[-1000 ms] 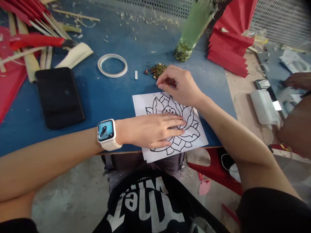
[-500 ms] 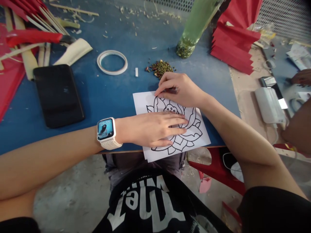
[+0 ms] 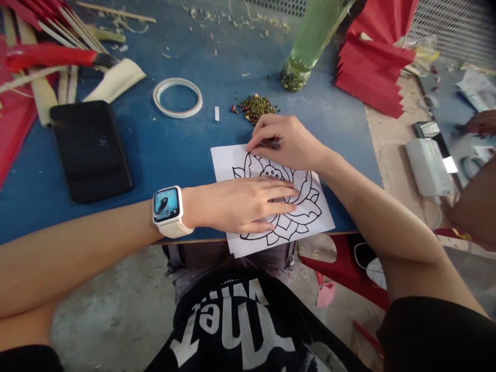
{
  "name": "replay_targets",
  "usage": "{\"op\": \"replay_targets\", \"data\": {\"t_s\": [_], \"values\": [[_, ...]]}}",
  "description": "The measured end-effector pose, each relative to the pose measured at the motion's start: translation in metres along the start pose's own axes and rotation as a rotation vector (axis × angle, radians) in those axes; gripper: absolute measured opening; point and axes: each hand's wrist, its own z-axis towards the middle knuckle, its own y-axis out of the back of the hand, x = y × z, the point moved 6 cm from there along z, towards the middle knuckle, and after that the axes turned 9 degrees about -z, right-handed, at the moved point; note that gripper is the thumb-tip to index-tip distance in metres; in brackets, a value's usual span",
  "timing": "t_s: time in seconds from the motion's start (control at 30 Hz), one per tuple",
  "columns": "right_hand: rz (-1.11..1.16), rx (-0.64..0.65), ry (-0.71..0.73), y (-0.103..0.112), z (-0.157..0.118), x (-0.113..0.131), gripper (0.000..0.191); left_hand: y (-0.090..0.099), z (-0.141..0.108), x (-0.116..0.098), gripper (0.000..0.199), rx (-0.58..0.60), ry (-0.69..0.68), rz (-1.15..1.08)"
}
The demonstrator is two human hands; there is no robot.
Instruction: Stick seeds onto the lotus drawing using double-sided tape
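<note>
On the blue tabletop (image 3: 174,155), a white paper sheet printed with a black-outlined lotus (image 3: 289,222) is placed at the centre of the frame, its lower part extended past the near table edge. The corner of another white layer is seen beneath its lower left. The sheet is covered in part by the left hand (image 3: 248,204), which is laid palm down with its fingers open and slightly spread; a white-cased smartwatch with a cream woven band (image 3: 166,205) is worn on that wrist. The right hand (image 3: 287,139) is held over the sheet's upper edge, its thumb and index fingertips closed together and the other fingers curled; whether anything is pinched between them cannot be told. Just above that hand, a small pile of green and reddish seeds (image 3: 258,108) is gathered. To its left are set a narrow white paper slip (image 3: 217,113) and a white ring of tape (image 3: 178,113). A black smartphone (image 3: 91,151) is laid farther left. Toward the upper right, a tall green translucent bottle (image 3: 306,49) is stood near pleated red paper (image 3: 370,77), while a red-handled tool (image 3: 52,56) is seen at upper left.
</note>
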Motion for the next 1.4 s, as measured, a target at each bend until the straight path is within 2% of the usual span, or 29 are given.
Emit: {"op": "replay_targets", "data": {"t_s": [0.17,0.37,0.67,1.07,1.4], "values": [[-0.001,-0.007,0.017,0.000,-0.001,-0.001,0.011,0.001,-0.001,-0.001,0.056,-0.011,-0.014,-0.007],[-0.006,-0.007,0.002,0.002,-0.001,-0.003,0.010,-0.001,0.000,-0.001,0.058,0.028,0.008,0.033],[-0.033,0.006,0.051,0.010,-0.001,0.000,0.015,-0.001,0.000,-0.001,0.057,0.037,0.019,0.030],[-0.093,0.001,0.085,0.007,-0.002,0.003,0.021,0.002,-0.002,-0.001,0.056,0.006,0.012,-0.004],[-0.043,-0.005,0.109,0.010,-0.001,0.004,0.017,0.000,-0.001,-0.001,0.056,0.029,0.003,0.030]]}}
